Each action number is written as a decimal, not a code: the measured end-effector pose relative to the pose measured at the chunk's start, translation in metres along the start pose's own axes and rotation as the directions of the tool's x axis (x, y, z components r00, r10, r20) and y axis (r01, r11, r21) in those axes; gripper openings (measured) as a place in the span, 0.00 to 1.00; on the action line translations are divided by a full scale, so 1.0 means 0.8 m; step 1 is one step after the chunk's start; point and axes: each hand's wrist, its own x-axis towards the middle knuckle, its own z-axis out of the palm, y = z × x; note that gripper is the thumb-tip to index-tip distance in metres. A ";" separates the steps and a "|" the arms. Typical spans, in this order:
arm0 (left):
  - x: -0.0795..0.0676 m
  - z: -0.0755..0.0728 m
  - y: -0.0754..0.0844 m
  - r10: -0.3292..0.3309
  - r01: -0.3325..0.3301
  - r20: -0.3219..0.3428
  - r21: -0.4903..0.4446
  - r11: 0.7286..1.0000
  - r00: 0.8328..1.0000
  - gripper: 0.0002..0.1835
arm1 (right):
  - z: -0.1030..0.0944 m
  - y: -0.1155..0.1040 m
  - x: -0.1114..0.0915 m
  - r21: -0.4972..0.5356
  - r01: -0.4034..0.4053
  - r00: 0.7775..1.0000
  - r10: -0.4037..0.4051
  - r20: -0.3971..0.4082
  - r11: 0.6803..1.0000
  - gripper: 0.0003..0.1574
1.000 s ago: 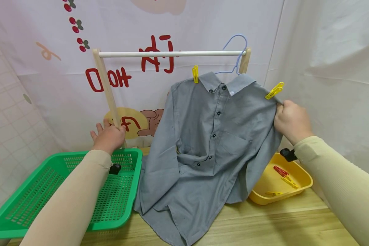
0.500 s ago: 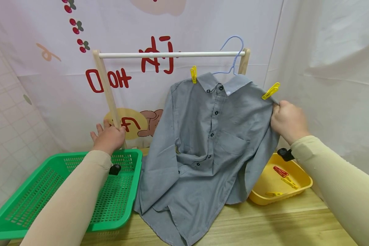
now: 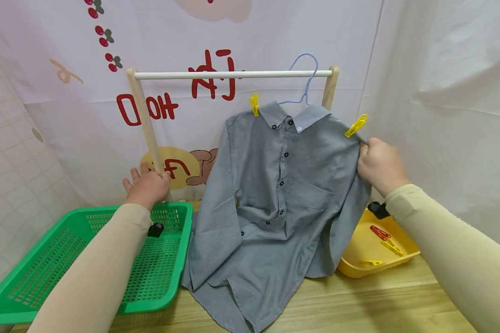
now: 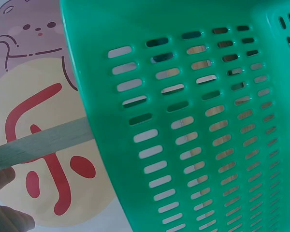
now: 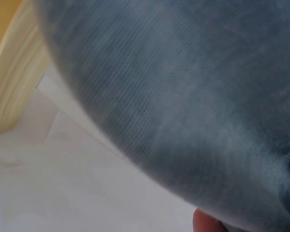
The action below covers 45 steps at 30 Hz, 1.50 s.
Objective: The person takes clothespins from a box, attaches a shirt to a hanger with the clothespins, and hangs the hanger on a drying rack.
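Observation:
A grey button-up shirt (image 3: pixel 304 185) hangs on a blue hanger (image 3: pixel 307 88), whose body is mostly hidden inside it. The hanger's hook loops above the rack's white bar (image 3: pixel 233 74), its stem crossing in front. Yellow clothespins (image 3: pixel 356 126) clip both shoulders. My right hand (image 3: pixel 381 165) grips the shirt at the shoulder on the right; whether it also holds the hanger is hidden. On the left, my left hand (image 3: pixel 146 187) rests against the wooden post (image 3: pixel 147 120), fingers spread and thumb on the other side. Fingertips (image 4: pixel 12 220) show beside that post in the left wrist view.
A green basket (image 3: pixel 183 259) stands at the left under my forearm. Behind the shirt on the right sits a yellow tray (image 3: pixel 354 273) with red clothespins (image 3: pixel 380 232) and yellow ones. The shirt's lower part lies on the wooden table (image 3: pixel 337 310). A printed cloth hangs behind.
My right hand has moved left with the shirt and hanger, and slightly down. The hook has slid left from the post and sits lower at the bar. My left hand has stayed in place.

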 end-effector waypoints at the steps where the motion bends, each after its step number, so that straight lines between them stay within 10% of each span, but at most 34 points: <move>1: 0.000 0.000 0.000 0.001 -0.001 0.001 0.000 1.000 1.000 0.43 | 0.001 -0.001 0.000 0.000 0.004 1.000 -0.004 0.002 1.000 0.28; 45: -0.007 -0.004 0.002 0.004 -0.004 0.014 -0.032 0.999 1.000 0.42 | 0.027 0.028 -0.005 0.080 -0.045 0.991 0.035 0.126 0.996 0.38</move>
